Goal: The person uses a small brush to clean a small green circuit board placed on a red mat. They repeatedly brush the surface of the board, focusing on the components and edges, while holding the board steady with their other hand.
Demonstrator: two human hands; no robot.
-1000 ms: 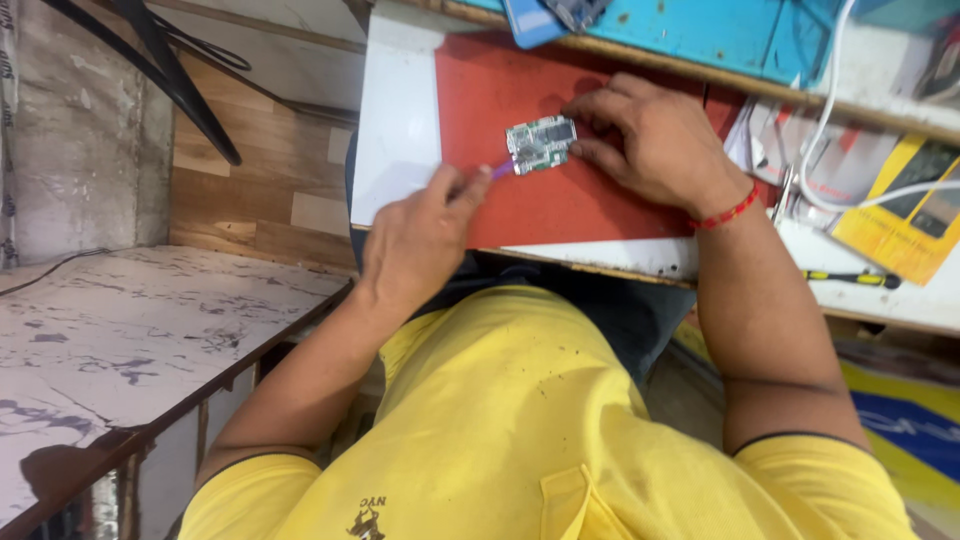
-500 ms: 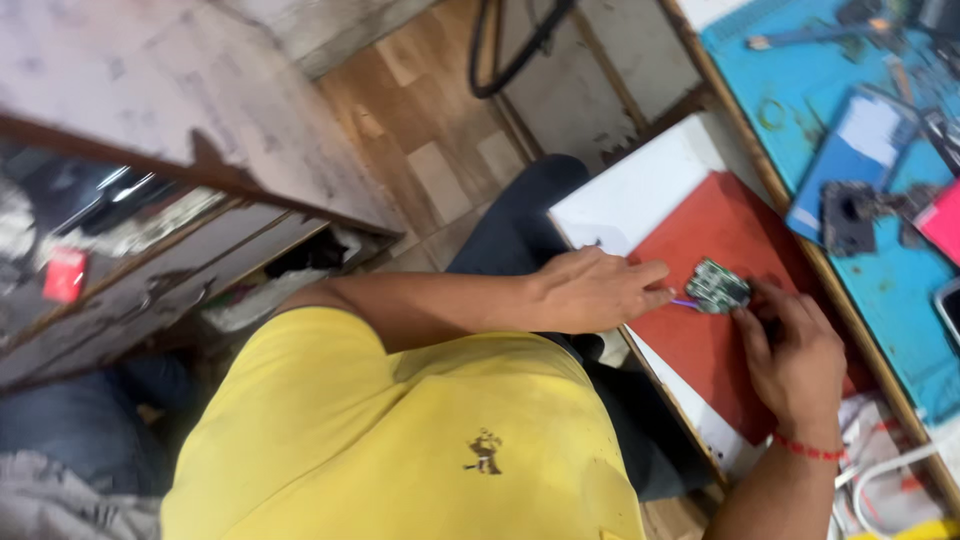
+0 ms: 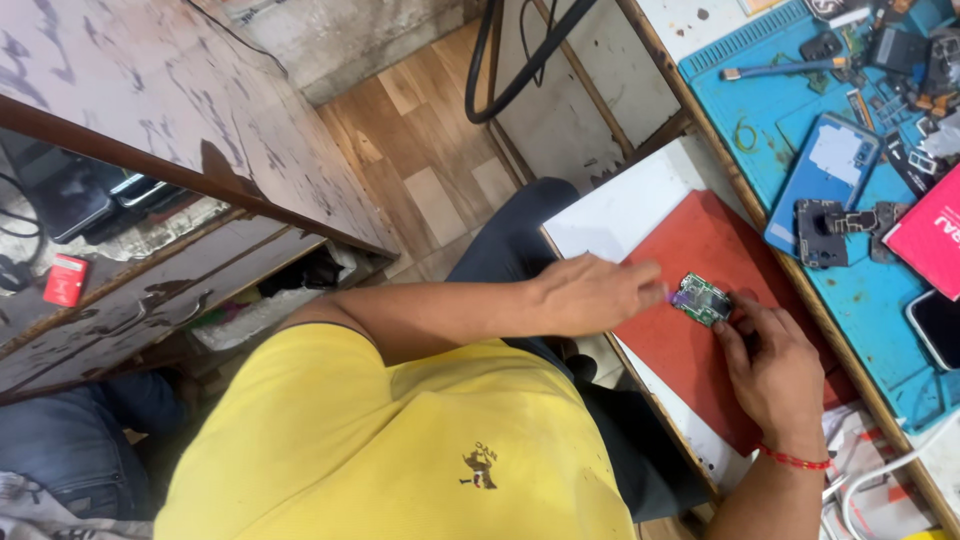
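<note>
On the red mat (image 3: 700,250) of the table, a small circuit board (image 3: 702,299), light, stiff and fragile, is pinched at its edge by the right hand (image 3: 775,365), while from nine o'clock the left hand (image 3: 590,295) grips a thin purple tool (image 3: 676,296).

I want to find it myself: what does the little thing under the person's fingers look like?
Start at the big blue work mat, then move to the red mat beside it. On the red mat lies a small green circuit board, between the left hand and right hand. It is the only loose part on the red.
</note>
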